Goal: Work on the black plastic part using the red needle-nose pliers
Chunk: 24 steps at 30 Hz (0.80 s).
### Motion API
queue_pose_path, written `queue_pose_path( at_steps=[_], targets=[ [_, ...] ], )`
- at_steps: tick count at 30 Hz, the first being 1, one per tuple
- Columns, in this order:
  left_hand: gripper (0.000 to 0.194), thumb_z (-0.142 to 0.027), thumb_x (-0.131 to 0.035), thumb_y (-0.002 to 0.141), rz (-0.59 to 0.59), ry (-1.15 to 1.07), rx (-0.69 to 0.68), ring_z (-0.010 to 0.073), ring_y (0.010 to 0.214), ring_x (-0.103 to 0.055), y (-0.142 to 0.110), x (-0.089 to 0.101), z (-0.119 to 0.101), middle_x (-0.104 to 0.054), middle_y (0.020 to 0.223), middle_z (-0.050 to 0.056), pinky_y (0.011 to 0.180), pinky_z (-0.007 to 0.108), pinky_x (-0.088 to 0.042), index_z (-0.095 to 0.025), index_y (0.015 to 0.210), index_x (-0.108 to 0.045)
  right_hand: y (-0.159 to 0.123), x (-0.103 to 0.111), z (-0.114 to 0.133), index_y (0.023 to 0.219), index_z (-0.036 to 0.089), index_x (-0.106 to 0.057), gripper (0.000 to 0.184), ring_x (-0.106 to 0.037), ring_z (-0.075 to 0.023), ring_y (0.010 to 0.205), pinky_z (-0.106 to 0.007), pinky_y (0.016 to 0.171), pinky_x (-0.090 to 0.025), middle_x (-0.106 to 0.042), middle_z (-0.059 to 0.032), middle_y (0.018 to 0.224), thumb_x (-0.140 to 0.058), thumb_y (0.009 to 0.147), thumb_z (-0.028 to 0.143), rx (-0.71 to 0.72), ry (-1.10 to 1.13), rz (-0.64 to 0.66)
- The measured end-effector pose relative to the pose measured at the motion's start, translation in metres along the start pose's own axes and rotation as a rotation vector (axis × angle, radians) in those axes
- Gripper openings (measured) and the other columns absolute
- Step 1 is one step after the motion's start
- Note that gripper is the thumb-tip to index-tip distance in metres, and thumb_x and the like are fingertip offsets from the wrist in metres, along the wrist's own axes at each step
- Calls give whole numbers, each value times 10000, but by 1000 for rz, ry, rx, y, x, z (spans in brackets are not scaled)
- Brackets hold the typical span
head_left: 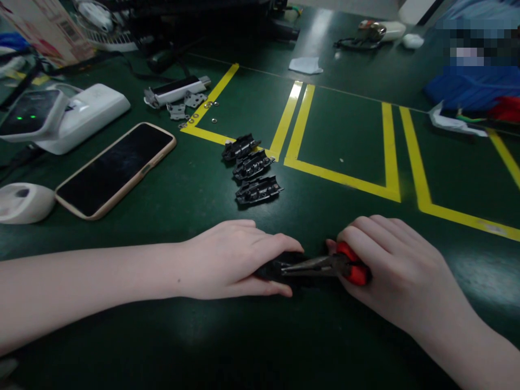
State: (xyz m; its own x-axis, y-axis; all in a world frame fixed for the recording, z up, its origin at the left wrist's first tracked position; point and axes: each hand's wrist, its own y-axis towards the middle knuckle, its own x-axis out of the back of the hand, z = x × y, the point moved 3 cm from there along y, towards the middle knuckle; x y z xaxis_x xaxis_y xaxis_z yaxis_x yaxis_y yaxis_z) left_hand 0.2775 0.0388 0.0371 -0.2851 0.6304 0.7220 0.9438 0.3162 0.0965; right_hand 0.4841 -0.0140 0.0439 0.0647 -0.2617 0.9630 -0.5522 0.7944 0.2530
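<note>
My left hand (239, 260) grips a black plastic part (271, 270) low over the green table, thumb on the near side and fingers on the far side. Much of that part is hidden by the hand. My right hand (394, 265) is closed around the red handles of needle-nose pliers (317, 266). The pliers' tips point left and meet the black part between my left thumb and forefinger; whether they pinch something there I cannot tell. Beyond my hands lie three black plastic housings (259, 190) in a slanted row.
Left of the housings lies a phone (116, 170), beside a white device (85, 116). Metal brackets (195, 99) and several small washers (214, 120) lie farther back. Yellow tape (341, 177) marks the table (195, 336). At the far right, a person in blue (475, 89) is partly visible.
</note>
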Motion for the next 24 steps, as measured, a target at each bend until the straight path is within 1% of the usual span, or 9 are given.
queue_pose_path(
  at_steps=[4,8,10,16,24],
  targets=[
    [402,-377,-621,946,-13,-1,-4,136,739,-585,0,1,1,-675,989,18,683,273,-397,-133,1238,-491,-2,1,-1,769,190,-504,95,-470,-187,675,-315,596,-380,-528,-46,761,-507,854,148,1,8,-3],
    [411,-379,-621,946,-2,-3,-4,138,744,-587,1,1,1,-677,985,20,693,273,-396,-128,1244,-491,-2,0,-1,772,188,-504,93,-461,-180,676,-307,601,-378,-531,-42,759,-522,848,137,-3,12,24],
    [404,-375,-621,946,2,0,-6,138,750,-590,1,1,1,-676,994,21,695,273,-395,-127,1239,-494,-2,0,0,775,190,-506,91,-458,-180,675,-305,597,-374,-530,-41,754,-517,853,143,-7,17,18],
    [400,-358,-643,935,5,1,-1,139,782,-605,1,-1,2,-678,1044,20,713,275,-400,-139,1231,-490,-2,0,3,755,199,-492,108,-467,-181,661,-307,584,-381,-533,-41,749,-516,842,140,-15,20,23],
    [392,-375,-625,945,2,-10,5,141,770,-605,0,0,1,-683,1031,18,705,275,-406,-157,1236,-479,-5,0,1,787,196,-504,76,-474,-187,673,-312,591,-375,-531,-39,761,-514,848,152,-23,34,27]
  ],
)
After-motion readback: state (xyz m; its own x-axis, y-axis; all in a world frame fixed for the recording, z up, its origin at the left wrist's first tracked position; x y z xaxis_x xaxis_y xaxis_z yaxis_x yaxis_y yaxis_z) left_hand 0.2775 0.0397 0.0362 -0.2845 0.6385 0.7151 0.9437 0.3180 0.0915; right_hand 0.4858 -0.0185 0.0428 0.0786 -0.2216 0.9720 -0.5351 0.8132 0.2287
